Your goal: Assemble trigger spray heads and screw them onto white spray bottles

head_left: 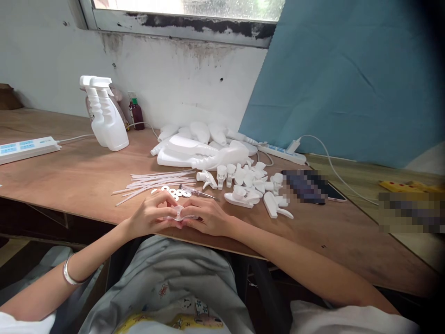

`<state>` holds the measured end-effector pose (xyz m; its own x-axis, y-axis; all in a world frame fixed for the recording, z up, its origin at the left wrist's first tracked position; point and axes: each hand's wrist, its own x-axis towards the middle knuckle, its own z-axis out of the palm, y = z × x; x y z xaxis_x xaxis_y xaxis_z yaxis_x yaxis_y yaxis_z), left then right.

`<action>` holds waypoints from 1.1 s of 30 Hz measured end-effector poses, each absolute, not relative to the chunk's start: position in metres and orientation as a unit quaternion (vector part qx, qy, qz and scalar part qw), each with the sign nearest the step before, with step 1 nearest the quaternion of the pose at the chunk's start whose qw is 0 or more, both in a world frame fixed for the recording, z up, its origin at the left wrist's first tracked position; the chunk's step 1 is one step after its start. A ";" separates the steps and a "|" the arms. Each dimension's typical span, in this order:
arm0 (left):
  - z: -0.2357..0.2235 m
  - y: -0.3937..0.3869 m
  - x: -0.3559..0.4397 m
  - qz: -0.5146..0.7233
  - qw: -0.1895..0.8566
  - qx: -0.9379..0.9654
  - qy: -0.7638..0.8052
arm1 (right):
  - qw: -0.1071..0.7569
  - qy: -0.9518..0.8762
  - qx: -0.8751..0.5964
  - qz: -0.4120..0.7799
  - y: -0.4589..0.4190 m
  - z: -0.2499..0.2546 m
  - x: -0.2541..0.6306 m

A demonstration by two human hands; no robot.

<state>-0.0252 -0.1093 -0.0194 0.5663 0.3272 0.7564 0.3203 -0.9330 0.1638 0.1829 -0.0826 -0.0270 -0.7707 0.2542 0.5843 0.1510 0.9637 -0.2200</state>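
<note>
At the table's front edge, my left hand [150, 215] and my right hand [210, 217] are both closed on one white trigger sprayer head [178, 211]. Fingers from both sides cover most of it, so only its middle shows. Just beyond my fingers lie several flat white ring washers [165, 189]. A slim metal-shafted tool [200, 191], perhaps a screwdriver, lies beside them. Several thin white tubes [153, 182] are spread behind my left hand. To the right is a heap of white trigger sprayer heads [246, 175].
White empty-looking bottles [205, 155] are piled by the wall. Two spray bottles [113, 123] stand at left near a dark bottle [136, 115]. Power strips [28, 147] lie at left and back right, with a white cable [328, 155]. Phones [333, 191] rest at right.
</note>
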 end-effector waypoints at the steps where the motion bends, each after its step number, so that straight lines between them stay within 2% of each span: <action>1: -0.019 -0.109 -0.025 0.428 0.006 0.885 0.185 | 0.317 -0.938 -0.112 0.080 -0.083 -0.027 0.183; 13: -0.019 -0.110 -0.025 0.427 -0.009 0.877 0.221 | 0.311 -0.939 -0.133 0.062 -0.084 -0.028 0.181; 20: -0.023 -0.114 -0.024 0.417 -0.113 0.873 0.228 | 0.367 -0.910 -0.176 0.077 -0.088 -0.030 0.179; 33: -0.022 -0.115 -0.024 0.408 -0.133 0.864 0.265 | 0.334 -0.915 -0.212 0.084 -0.088 -0.034 0.180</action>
<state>-0.0236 -0.1154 -0.0221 0.5270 0.3493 0.7748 0.5662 -0.8241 -0.0136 0.1802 -0.0882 -0.0342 -0.6873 0.4431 0.5756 0.3309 0.8964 -0.2949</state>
